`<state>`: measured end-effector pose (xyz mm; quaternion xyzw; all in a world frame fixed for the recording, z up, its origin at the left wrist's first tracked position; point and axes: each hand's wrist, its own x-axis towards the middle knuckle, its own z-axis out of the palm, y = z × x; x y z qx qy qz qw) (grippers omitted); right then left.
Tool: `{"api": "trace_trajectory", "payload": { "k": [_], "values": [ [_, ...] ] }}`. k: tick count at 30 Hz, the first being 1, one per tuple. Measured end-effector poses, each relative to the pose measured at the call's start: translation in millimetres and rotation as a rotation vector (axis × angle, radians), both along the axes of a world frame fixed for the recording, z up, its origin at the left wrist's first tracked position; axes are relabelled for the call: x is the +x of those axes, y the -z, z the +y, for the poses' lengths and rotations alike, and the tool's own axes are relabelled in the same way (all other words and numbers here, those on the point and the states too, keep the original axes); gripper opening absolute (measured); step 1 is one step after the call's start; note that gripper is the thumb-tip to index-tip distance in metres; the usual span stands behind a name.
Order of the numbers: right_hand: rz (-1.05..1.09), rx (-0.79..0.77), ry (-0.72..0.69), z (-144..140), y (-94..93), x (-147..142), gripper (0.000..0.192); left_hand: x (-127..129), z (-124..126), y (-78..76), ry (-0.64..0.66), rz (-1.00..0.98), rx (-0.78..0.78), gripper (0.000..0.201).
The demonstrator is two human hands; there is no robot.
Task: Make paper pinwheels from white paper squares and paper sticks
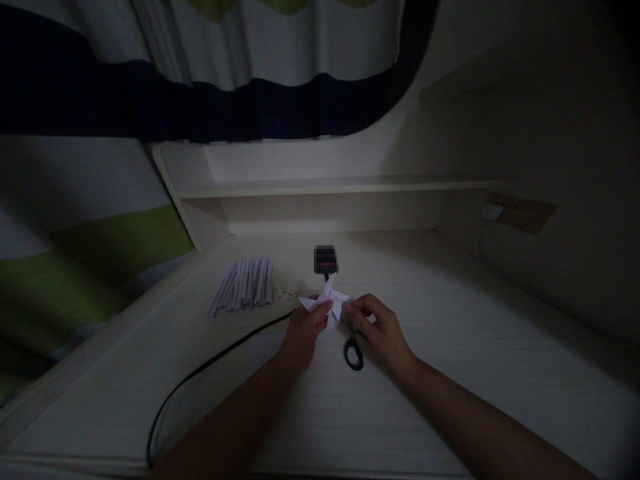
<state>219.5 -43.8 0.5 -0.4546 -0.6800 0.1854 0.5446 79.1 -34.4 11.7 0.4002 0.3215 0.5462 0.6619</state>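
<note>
A white paper pinwheel (327, 300) with pointed blades is pinched between the thumb and fingers of my left hand (305, 330). My right hand (377, 327) is closed in a pinch at the pinwheel's right edge. Whatever its fingertips hold is too small and dark to make out. Under my right hand lies a pair of scissors with a black handle (353, 355); its blades are mostly hidden. A pale sheet of paper (263, 350) rests on the desk beside my left wrist.
Several rolled paper sticks (245, 283) lie at the left, beside a small pile of short pale pieces (286, 293). Behind the pinwheel stands a small dark box (326, 260). A black cable (200, 367) curves across the desk (450, 333). A shelf (325, 189) spans the back.
</note>
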Motion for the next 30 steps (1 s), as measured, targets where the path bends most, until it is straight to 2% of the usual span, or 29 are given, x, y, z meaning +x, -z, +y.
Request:
{"api": "trace_trajectory", "payload": {
  "k": [4,9,14,25,30],
  "values": [
    [-0.049,0.075,0.086,1.6,8.3,-1.7,0.013,7.3,-4.2,-1.2,-0.032,-0.037,0.009,0.025],
    [-0.004,0.031,0.055,2.2,9.2,-1.4,0.011,11.3,-6.3,0.3,-0.024,-0.026,0.009,0.028],
    [0.013,0.076,0.051,0.4,3.9,-2.0,0.01,7.4,-3.4,2.3,-0.112,0.067,-0.078,0.027],
    [-0.249,0.241,0.088,-4.4,7.9,-1.3,0.022,8.8,-0.9,7.0,-0.16,0.103,-0.05,0.025],
    [-0.323,0.307,0.069,-3.8,8.0,0.6,0.024,7.0,-1.8,8.3,-0.107,0.059,-0.052,0.026]
  ]
}}
